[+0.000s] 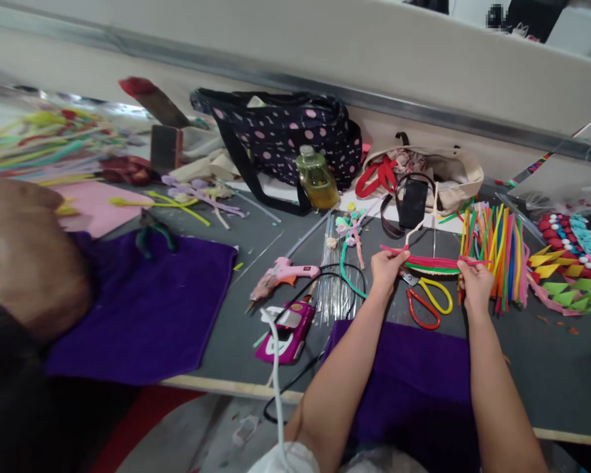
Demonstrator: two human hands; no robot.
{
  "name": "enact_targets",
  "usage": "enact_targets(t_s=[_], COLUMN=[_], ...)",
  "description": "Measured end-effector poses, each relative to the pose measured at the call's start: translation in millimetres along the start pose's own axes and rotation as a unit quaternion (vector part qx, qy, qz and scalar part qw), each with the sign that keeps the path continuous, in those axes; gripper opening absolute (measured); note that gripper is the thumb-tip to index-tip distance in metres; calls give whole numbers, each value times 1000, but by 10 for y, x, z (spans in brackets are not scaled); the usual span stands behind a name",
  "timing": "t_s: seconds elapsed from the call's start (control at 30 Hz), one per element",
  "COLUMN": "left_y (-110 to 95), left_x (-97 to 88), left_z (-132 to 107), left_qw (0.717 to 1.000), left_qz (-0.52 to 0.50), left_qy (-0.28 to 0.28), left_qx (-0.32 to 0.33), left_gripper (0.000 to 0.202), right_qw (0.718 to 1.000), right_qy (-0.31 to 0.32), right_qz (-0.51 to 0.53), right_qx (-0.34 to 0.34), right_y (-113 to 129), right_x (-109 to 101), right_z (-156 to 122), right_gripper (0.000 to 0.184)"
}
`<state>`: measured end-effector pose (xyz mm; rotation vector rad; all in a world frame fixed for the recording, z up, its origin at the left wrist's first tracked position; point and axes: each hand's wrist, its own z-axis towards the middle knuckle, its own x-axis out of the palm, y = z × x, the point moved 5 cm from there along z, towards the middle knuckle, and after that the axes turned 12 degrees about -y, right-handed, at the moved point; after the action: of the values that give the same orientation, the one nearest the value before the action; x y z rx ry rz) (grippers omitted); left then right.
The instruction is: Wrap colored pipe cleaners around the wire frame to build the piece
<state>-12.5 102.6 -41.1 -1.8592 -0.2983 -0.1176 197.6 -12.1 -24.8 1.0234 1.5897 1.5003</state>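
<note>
We have both hands on one bundle of fuzzy stems (431, 263), pink-red on the far side, green and white on the near side. Left hand (388, 270): grip closed, thumb and fingers pinched on the bundle's left end, a pink tip poking out past it. Right hand (475, 284): grip also closed, pinching the right end, pinkish tips sticking out beyond. We see the bundle stretched roughly level between the two; can't tell if it touches the bench (536, 368) or sits just above it. A pale twisted strand (414, 231) rises from the left grip; we can't tell whether it's joined to the bundle

Pose: both bare forearms reach forward from the near edge, left one slanting right, right one leaning slightly left, hands well apart. We have a purple cloth (418, 368) under and between the arms

Around: scissors (417, 282) lie on the near side of the bundle, between the hands, blades close to the left. Loose coloured stems (497, 256) pile beside the right hand. Pink glue gun (285, 270) rests left of our left arm, clear of both hands
</note>
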Motion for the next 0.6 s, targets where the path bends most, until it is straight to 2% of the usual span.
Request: enact_targets(t_s=[0.1,0.2,0.27,0.33,0.4,0.43,0.53,0.6], left_y=[29,40,36,25,6,-5,-22,-19], left_x=[-5,-10,-16,-17,-21,-26,-50,-70], left_z=[14,5,-10,-29,-48,-55,-70,-77], left_qw=[1000,999,999,998,997,996,993,991], left_qz=[-9,-26,-35,-48,-67,-79,-108,-120], left_qy=[6,10,6,5,2,-1,-10,-10], left_qx=[-3,-21,-30,-38,-39,-37,-38,-52], left_gripper=[29,28,28,30,31,32,35,37], right_qw=[998,972,940,906,854,826,762,735], right_qy=[7,-19,-13,53,134,153,179,193], right_qz=[-58,-180,-253,-315,-382,-416,-486,-509], right_qx=[-28,-148,-229,-277,-327,-348,-389,-404], right_y=[18,163,240,234,184,159,114,112], right_x=[-87,-242,-287,-237,-138,-100,-13,19], right_z=[12,-137,-357,-629,-900,-1004,-1176,-1204], right_gripper=[48,42,35,30,24,23,27,29])
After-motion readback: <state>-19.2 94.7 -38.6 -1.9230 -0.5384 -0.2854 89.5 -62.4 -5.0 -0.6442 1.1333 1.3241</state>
